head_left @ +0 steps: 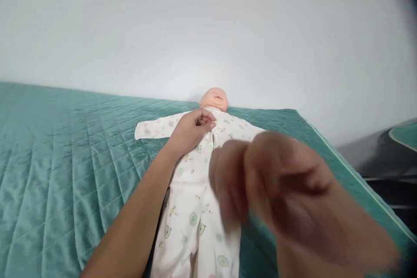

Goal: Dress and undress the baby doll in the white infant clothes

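A baby doll (215, 97) lies on its back on a teal quilted bed (65, 147), head toward the wall. It wears a white romper (192, 208) printed with small green and yellow animals, sleeves spread out. My left hand (192, 128) rests on the doll's chest near the collar, fingers curled and pinching the romper's front edge. My right hand (276, 186) is raised close to the camera and smeared by motion, covering the doll's far sleeve; its fingers look bent, and I cannot make out anything in them.
A plain white wall (208, 34) rises right behind the bed. The bed's right edge (352, 173) has a pale piping, with a dark floor and another teal-topped piece (405, 134) beyond it.
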Demonstrator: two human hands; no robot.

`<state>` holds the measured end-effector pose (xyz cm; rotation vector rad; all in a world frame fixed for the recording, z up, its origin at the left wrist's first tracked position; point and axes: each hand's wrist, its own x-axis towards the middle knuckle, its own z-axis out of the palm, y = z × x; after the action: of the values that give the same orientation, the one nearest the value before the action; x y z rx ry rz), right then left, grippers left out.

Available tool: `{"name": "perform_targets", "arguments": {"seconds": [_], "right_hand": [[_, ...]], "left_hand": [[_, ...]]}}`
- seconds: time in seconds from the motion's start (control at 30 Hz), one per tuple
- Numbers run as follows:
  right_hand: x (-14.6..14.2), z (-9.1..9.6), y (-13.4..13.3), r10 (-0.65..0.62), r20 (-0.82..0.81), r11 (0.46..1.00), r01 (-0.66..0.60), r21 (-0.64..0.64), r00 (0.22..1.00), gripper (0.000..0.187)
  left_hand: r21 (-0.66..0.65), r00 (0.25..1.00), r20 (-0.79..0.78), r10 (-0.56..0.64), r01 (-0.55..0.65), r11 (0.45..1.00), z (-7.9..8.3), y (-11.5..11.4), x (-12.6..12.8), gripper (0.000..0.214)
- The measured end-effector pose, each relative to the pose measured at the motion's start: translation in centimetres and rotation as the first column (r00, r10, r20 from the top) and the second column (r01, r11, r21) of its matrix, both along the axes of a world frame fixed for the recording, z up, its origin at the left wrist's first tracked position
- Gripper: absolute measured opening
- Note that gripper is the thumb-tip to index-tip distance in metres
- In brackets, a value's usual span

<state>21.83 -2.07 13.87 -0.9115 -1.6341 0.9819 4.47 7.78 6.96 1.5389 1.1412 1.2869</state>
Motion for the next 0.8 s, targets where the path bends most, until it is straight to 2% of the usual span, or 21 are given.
{"name": "perform_targets", "arguments": {"seconds": [0.03,0.1,0.2,0.27,0.37,0.43,0.63,0.8], "right_hand": [[0.0,0.2,1.2,0.029,-0.019,1.0,-0.029,-0.006,0.999,0.026],[-0.2,-0.6,3.6,0.027,-0.08,0.999,-0.031,-0.042,0.996,0.02],[-0.7,-3.8,6.6,-0.17,-0.138,0.984,0.162,-0.07,0.976,0.013],[-1.0,-6.2,8.1,-0.278,-0.114,0.96,0.274,-0.05,0.954,0.016],[-1.3,-8.6,9.2,-0.294,-0.006,0.955,0.293,-0.047,0.956,0.026],[-1.3,-9.1,9.3,-0.262,0.024,0.963,0.263,-0.062,0.965,0.028],[-0.8,-9.2,9.3,-0.188,-0.012,0.981,0.187,-0.052,0.982,0.018],[-0.7,-9.4,9.3,-0.18,0.002,0.983,0.18,-0.028,0.984,0.014]], "left_hand": [[-0.007,1.0,0.008,-0.006,0.006,1.0,0.1,-0.1,0.0,0.009],[-0.004,1.0,0.007,-0.006,0.006,1.0,0.1,-0.3,0.1,0.009],[0.022,1.0,0.011,-0.004,0.004,1.0,-0.2,-0.2,0.2,0.01],[0.028,0.999,0.032,-0.007,0.006,1.0,-0.4,-0.1,0.1,0.011],[0.009,0.999,0.043,-0.022,0.021,1.0,-0.5,0.0,0.0,0.013],[-0.004,0.999,0.026,-0.037,0.037,0.999,-0.3,-0.2,-0.1,0.013],[0.002,0.998,-0.055,-0.028,0.029,1.0,0.3,-0.7,-0.3,0.012],[-0.007,0.997,-0.083,-0.012,0.011,1.0,0.5,-0.8,-0.3,0.011]]}}
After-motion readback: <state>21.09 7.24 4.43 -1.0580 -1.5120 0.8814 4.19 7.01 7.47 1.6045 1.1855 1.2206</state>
